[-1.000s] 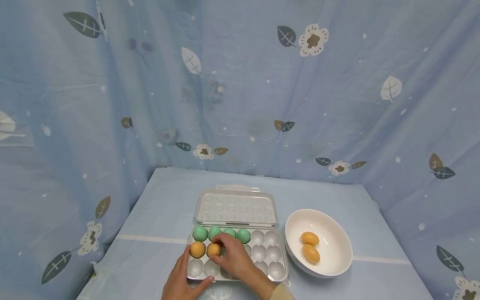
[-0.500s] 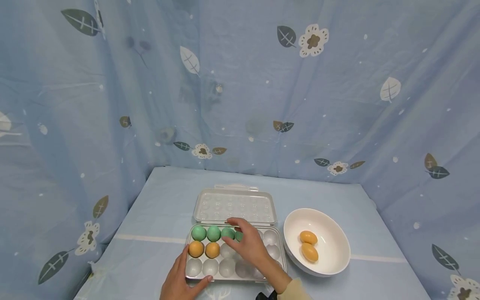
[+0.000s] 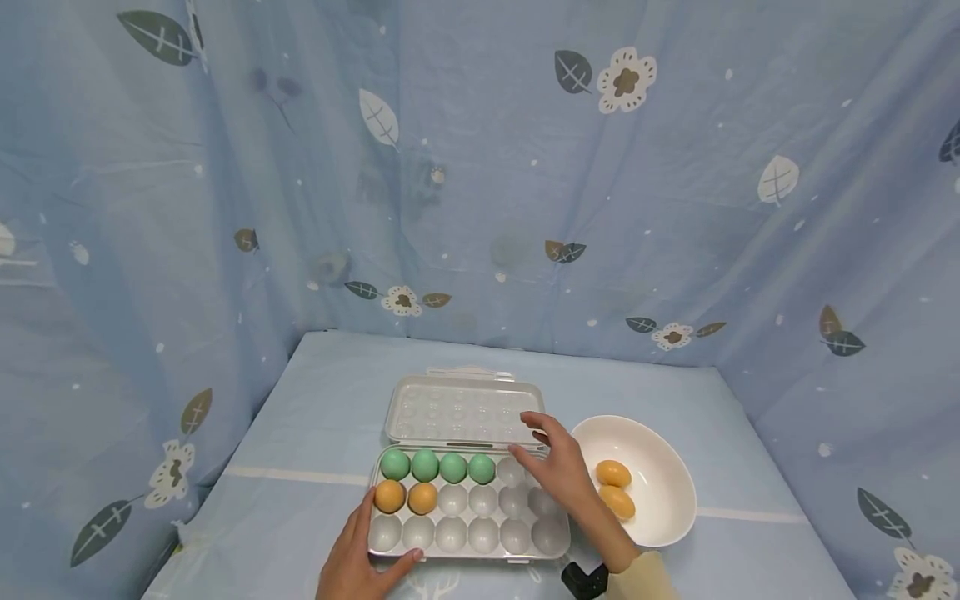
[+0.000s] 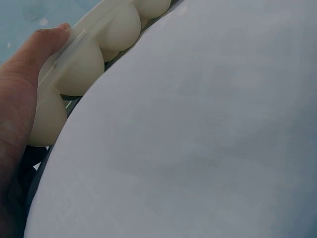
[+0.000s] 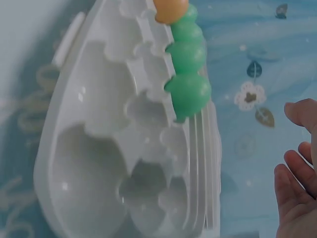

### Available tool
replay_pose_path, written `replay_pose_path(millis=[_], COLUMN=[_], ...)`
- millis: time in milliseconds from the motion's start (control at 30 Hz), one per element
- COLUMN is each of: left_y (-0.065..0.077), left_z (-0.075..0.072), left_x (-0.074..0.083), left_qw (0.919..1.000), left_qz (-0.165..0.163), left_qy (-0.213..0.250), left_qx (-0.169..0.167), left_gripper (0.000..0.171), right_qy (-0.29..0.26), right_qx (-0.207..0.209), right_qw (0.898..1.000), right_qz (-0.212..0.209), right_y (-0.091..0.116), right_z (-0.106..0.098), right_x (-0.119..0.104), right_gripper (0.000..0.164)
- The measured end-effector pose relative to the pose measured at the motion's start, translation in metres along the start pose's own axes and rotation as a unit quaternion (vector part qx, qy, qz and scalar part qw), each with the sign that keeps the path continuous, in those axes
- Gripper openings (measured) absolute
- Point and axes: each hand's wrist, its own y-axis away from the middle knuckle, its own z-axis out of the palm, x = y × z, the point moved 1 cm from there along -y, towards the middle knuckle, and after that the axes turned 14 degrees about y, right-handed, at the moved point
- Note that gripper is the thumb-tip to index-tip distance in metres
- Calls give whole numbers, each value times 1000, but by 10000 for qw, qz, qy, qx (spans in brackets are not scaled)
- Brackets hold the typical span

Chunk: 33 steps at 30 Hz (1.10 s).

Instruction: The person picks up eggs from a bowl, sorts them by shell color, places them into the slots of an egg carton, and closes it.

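In the head view a white plastic egg carton (image 3: 452, 533) lies on the table with its clear lid (image 3: 457, 410) folded back. Several green eggs (image 3: 453, 467) fill the left part of its back row, and two orange eggs (image 3: 389, 497) sit in the middle row. My left hand (image 3: 354, 557) grips the front left corner, thumb (image 4: 49, 40) on the front rim and fingers along the left side. Over the carton's back right corner is my right hand (image 3: 561, 468), fingers spread and holding nothing. Beside it a white bowl (image 3: 671, 508) contains two orange eggs (image 3: 617, 502).
A black object (image 3: 585, 581) shows by the right wrist near the front. The blue cloth-covered table (image 3: 322, 400) is enclosed by a patterned blue curtain (image 3: 480, 167). The carton's other cups (image 5: 89, 178) are bare in the right wrist view.
My right hand has let go of the second orange egg, which stays in its cup, and moved right across the carton toward the bowl. The left hand stays at the corner.
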Motion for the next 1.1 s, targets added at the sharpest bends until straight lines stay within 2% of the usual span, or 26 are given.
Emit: replay_pose_path(millis=[233,600,700,867,1100], left_y=[0,-1,-1,-1,0], left_z=[0,-1,-1,-1,-2], left_x=[-1,3,3,1,4], left_qw=[10000,9998,9998,10000,10000], left_qz=[14,-166,-159,34,-17], left_qy=[39,-51,-56,-23,-22], left_qx=[3,-86,-94,-19,-58], left_gripper=[129,132,132,128,129], right_qy=[265,821,978,1362,1730], right_qx=[123,43,-125,-616,-927], right_qw=[9992,9948,9920,9829,9745], right_qz=[274,601,792,1073,1089], right_y=[5,22,28,35,38], right_z=[-22,-44,-50,-58,-67], right_x=[26,66,74,86,93], right_gripper=[52,48,49,51,49])
